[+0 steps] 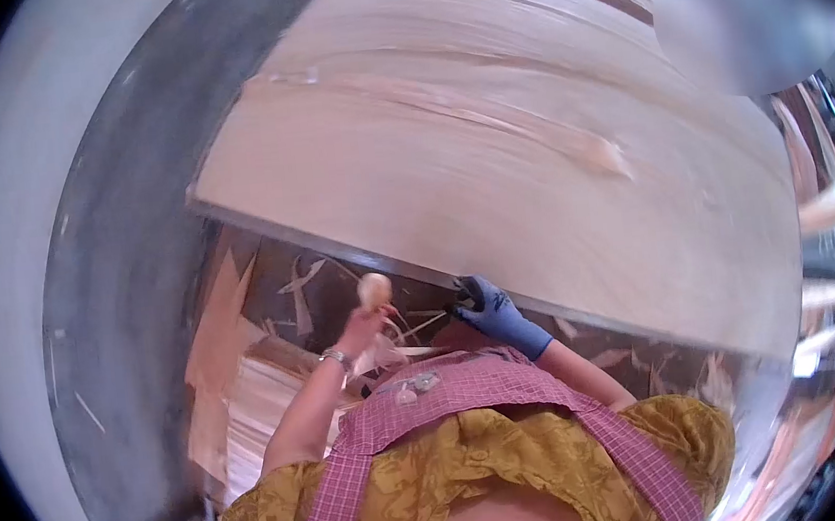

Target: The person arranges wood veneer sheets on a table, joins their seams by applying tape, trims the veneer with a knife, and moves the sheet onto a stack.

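My left hand [364, 332], bare and with a band at the wrist, is closed around a pale, rounded, roll-like thing [374, 291]; motion blurs it and its kind is unclear. My right hand [495, 315] wears a blue glove with dark fingertips. Its fingers are curled beside the table's near edge, and whatever they hold is too dark to make out. Beyond both hands lies a wide sheet of pale wood veneer [380, 184] covering the table. A narrow torn veneer strip [525, 128] rests across it.
Veneer scraps [302, 292] litter the dark floor below the table edge [336, 253]. More veneer pieces [219, 370] lie at my left. A grey strip of floor [126, 258] runs along the left side. Stacked wood pieces [816, 323] are at the far right.
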Demonstrator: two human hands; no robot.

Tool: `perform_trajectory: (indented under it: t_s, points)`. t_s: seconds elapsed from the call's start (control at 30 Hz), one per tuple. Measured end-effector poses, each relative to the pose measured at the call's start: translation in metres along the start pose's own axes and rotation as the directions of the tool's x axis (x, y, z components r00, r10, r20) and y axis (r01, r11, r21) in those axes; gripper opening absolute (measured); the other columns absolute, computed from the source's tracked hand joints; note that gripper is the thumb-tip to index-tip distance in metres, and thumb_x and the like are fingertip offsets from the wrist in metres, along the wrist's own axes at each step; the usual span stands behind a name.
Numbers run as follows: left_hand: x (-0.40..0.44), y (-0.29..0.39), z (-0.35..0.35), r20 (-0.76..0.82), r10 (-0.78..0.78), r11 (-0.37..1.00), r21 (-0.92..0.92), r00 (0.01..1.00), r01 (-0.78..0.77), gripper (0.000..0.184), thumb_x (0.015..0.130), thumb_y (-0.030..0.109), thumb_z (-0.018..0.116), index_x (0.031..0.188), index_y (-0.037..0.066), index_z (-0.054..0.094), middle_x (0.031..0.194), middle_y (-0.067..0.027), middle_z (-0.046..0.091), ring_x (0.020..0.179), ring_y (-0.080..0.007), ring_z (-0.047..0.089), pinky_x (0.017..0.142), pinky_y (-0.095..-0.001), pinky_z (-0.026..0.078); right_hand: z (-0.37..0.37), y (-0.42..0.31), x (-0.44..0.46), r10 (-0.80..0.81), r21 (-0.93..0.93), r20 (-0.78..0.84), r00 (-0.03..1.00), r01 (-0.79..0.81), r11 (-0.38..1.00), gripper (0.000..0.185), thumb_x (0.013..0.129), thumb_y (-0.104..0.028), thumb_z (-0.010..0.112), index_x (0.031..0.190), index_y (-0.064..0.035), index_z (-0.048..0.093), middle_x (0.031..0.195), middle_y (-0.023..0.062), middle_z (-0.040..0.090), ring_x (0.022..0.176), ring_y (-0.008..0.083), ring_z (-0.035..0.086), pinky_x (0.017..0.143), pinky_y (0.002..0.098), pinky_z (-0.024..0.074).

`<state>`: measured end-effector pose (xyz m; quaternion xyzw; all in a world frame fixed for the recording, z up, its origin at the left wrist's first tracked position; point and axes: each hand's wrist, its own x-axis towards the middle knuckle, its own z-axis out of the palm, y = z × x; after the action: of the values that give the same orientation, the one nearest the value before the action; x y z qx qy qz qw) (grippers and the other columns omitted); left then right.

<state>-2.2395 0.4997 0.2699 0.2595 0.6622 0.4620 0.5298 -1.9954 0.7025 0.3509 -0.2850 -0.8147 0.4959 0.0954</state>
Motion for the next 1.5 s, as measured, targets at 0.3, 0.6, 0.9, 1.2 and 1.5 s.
perform_trajectory:
  t_s: [0.3, 0.6, 0.9, 1.2, 1.5]
  points:
    - [-0.018, 0.028, -0.246, -0.816, -0.202, 0.606, -0.539, 0.542, -0.585, 0.016, 0.093, 0.019, 0.050, 0.094, 0.006, 0.058, 0.057, -0.0011, 0.048, 0.042, -0.0143, 0.043, 0.039, -0.0285, 0.035, 0.127, -0.075, 0.192, -0.123, 0.338, 0.375, 0.919, -0.011, 0.941, 0.058, 0.083, -0.021, 0.076, 0.130, 0.0022, 0.051, 0.119, 0.0168, 0.063, 0.107, 0.0219, 0.063, 0.093, 0.0339, 0.0496]
    - [0.011, 0.107, -0.371, -0.781, -0.435, 0.363, -0.608, 0.448, -0.706, 0.015, 0.089, 0.021, 0.050, 0.088, 0.008, 0.057, 0.058, -0.0009, 0.043, 0.048, -0.0162, 0.039, 0.048, -0.0334, 0.036, 0.322, -0.240, 0.355, -0.386, 0.626, 0.387, 0.838, 0.068, 0.777, 0.088, 0.076, -0.022, 0.083, 0.144, 0.0039, 0.033, 0.139, 0.0179, 0.048, 0.126, 0.0193, 0.048, 0.105, 0.0340, 0.0413]
    - [-0.015, 0.119, -0.579, -0.714, -0.133, 0.177, -0.700, 0.688, -0.692, 0.012, 0.087, 0.019, 0.055, 0.091, 0.008, 0.059, 0.066, -0.0028, 0.051, 0.058, -0.0171, 0.047, 0.055, -0.0342, 0.041, 0.466, -0.360, 0.457, -0.273, 0.672, 0.522, 0.808, -0.192, 0.715, 0.054, 0.079, -0.024, 0.080, 0.120, 0.0021, 0.057, 0.112, 0.0105, 0.065, 0.101, 0.0147, 0.058, 0.088, 0.0299, 0.0480]
    - [0.051, 0.148, -0.758, -0.250, -0.275, 0.686, -0.728, 0.928, 0.007, 0.033, 0.097, 0.040, 0.055, 0.113, 0.012, 0.057, 0.097, -0.0044, 0.063, 0.088, -0.0171, 0.062, 0.077, -0.0348, 0.053, 0.532, -0.393, 0.570, 0.258, 0.824, 0.240, 0.936, -0.337, 0.455, 0.029, 0.089, -0.017, 0.067, 0.112, -0.0020, 0.060, 0.094, 0.0049, 0.063, 0.082, 0.0130, 0.059, 0.073, 0.0275, 0.0496]
    - [0.192, 0.295, -0.870, -0.386, 0.134, 0.941, -0.241, 0.913, -0.239, 0.031, 0.096, 0.027, 0.055, 0.120, 0.006, 0.056, 0.107, -0.0053, 0.062, 0.083, -0.0159, 0.065, 0.067, -0.0296, 0.050, 0.400, -0.318, 0.907, 0.177, 0.504, -0.462, 0.869, 0.093, 0.859, 0.040, 0.087, -0.025, 0.070, 0.115, 0.0013, 0.060, 0.106, 0.0139, 0.065, 0.092, 0.0250, 0.062, 0.081, 0.0352, 0.0498]
